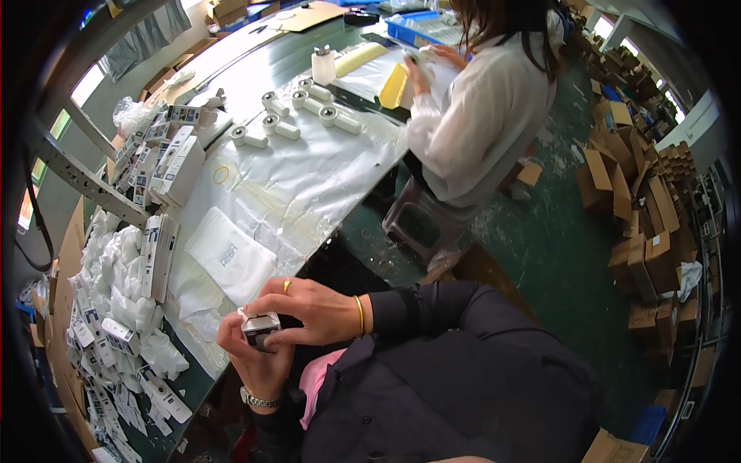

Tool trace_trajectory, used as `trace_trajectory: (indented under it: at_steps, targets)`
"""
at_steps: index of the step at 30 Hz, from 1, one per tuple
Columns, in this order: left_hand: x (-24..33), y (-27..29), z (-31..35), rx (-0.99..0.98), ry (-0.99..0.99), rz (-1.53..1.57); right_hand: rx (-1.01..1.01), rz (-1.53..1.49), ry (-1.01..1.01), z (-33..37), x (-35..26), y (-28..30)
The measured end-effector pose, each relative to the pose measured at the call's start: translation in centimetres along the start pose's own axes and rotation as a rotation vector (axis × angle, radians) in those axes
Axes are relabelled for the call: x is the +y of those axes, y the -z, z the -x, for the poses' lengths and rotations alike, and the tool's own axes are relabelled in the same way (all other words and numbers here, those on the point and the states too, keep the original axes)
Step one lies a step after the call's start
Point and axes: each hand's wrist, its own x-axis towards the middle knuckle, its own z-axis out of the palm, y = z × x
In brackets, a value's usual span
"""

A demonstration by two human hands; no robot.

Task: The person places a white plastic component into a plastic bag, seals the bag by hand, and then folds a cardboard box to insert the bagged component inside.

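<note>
A small white box (260, 330) stands between my hands near the table's front edge, with its end facing up. My left hand (256, 359), with a watch at the wrist, is closed round its side. From the right, my right hand (315, 311) grips the top edge, fingers and thumb bent at the box's end flap. What the box contains is hidden. Just beyond my hands lies a flat white pouch (231, 251) with dark print. Farther along the table are several white handheld devices (282, 127) with round dark-ringed heads.
White printed boxes (176, 166) are stacked at the left, with a heap of white pouches (127, 297) and cartons nearer. A metal shelf post (85, 179) crosses there. Across the corner, a co-worker (494, 108) handles something small beside a stool (424, 224). Brown cartons (648, 262) line the right.
</note>
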Motion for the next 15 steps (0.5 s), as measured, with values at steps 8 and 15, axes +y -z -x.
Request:
trace_trajectory:
  at_steps: [8,15]
  targets:
    - [1.3,-1.8,-0.8,0.175,0.001,-0.328,0.121,-0.030,-0.075,-0.4,-0.2,0.0]
    - [-0.6,0.3,0.2,0.051,-0.057,-0.287,-0.104,-0.288,-0.209,0.0,0.5,1.7]
